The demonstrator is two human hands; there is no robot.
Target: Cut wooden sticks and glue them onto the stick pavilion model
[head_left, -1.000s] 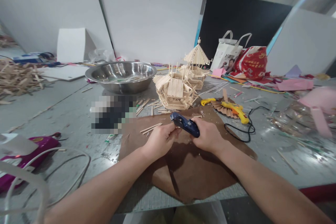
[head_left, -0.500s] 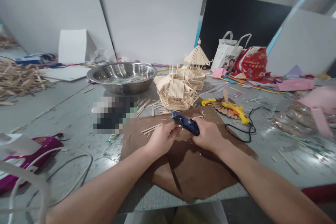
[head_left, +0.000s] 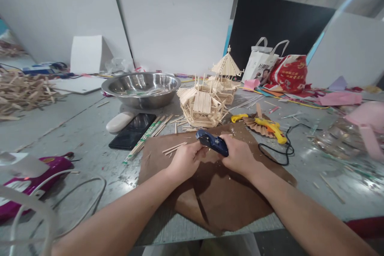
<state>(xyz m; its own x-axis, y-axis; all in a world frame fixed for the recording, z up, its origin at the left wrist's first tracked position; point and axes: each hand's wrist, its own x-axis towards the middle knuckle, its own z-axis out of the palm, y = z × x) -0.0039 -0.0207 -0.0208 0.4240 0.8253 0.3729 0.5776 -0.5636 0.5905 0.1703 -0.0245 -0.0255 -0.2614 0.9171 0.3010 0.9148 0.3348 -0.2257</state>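
My right hand (head_left: 238,151) is wrapped round a dark blue hand tool (head_left: 217,144), whose head points up and left; its exact kind is unclear. Close to that head, my left hand (head_left: 187,159) has its fingers pinched together, and whatever they hold is hidden. Both hands are above a brown sheet (head_left: 237,200) with small crumbs on it. A few thin wooden sticks (head_left: 174,149) lie on the sheet left of the tool. Just behind stands a model building made of sticks (head_left: 202,106), open at the top, and farther back a pointed stick roof (head_left: 228,65).
A steel basin (head_left: 141,90), a black phone (head_left: 132,131), a white oval case (head_left: 120,122) and wrapped sticks (head_left: 144,138) are on the left. A yellow glue gun (head_left: 271,129) with a black cord lies right. A purple device (head_left: 39,186) with white cables sits at front left.
The camera view has shifted slightly. My hands and the blue tool keep nearly the same pose over the brown sheet.
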